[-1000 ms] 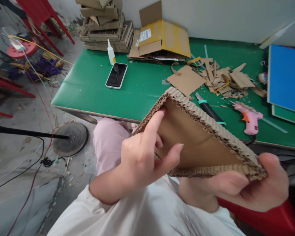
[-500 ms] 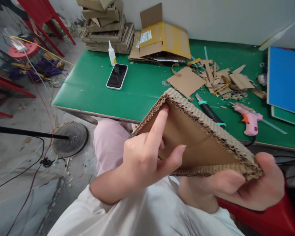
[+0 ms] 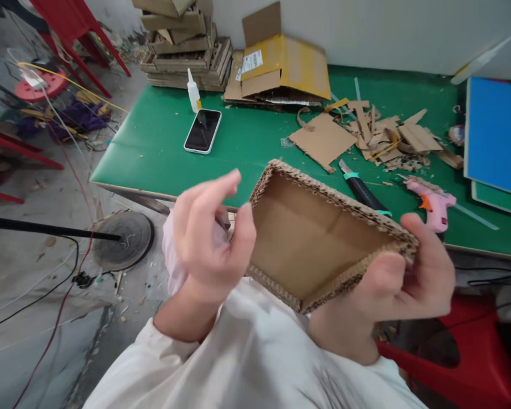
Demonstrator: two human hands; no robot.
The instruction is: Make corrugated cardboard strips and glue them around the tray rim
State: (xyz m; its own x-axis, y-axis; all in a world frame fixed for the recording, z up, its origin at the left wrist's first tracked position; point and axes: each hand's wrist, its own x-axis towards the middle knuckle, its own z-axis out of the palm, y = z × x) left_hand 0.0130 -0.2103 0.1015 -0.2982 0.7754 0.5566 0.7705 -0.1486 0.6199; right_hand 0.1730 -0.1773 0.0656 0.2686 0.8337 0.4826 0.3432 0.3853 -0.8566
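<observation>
A shallow cardboard tray (image 3: 310,238) with corrugated walls is held tilted above my lap, its hollow side facing me. My right hand (image 3: 409,284) grips its right corner, thumb on the near wall and fingers around the far side. At the tray's left end, my left hand (image 3: 213,238) is raised with its fingers curved and apart, holding nothing. Its thumb tip is close to the tray's left wall; whether they touch I cannot tell. Behind the tray a utility knife (image 3: 364,190) lies on the green table (image 3: 153,153), and a pink glue gun (image 3: 434,201) lies right of it.
Cardboard scraps (image 3: 392,136) and a flat cardboard piece (image 3: 322,139) lie beyond the knife. A phone (image 3: 203,132) and a white bottle (image 3: 193,94) are at the left. Stacked cardboard trays (image 3: 183,57) and a yellow-taped box (image 3: 298,68) stand against the wall. A blue board (image 3: 498,136) is at the right.
My left hand has drawn its index finger out of the tray's corner and moved left. The tray has shifted left and turned in my right hand, showing more of its inside.
</observation>
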